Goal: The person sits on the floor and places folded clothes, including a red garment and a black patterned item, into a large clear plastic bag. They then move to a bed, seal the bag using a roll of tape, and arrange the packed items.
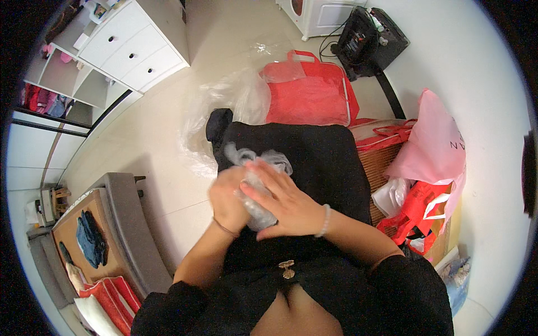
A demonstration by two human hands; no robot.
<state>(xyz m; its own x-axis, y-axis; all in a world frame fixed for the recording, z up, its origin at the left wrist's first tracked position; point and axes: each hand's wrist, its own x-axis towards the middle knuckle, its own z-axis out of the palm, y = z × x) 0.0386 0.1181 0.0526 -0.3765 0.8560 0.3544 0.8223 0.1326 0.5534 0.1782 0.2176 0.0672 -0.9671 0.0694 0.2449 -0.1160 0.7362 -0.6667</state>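
Observation:
A bunched-up clear plastic bag point(257, 210) is held between my hands above my lap, with its loose, crinkled end point(275, 158) sticking out beyond my fingers. My left hand point(229, 195), slightly blurred, is curled around the left side of the bundle. My right hand point(286, 199) lies over it from the right, fingers extended and pressed against the plastic. Beneath both hands is the black cloth point(319, 164) over my lap. My palms hide part of the bundle.
Ahead on the floor lie a red zippered bag point(309, 94) and loose clear plastic sheeting point(235, 98). A pink plastic bag point(437, 138) and red bags point(416, 206) are piled at right. A grey-edged bed point(126, 235) stands left; a white drawer cabinet point(134, 46) stands upper left.

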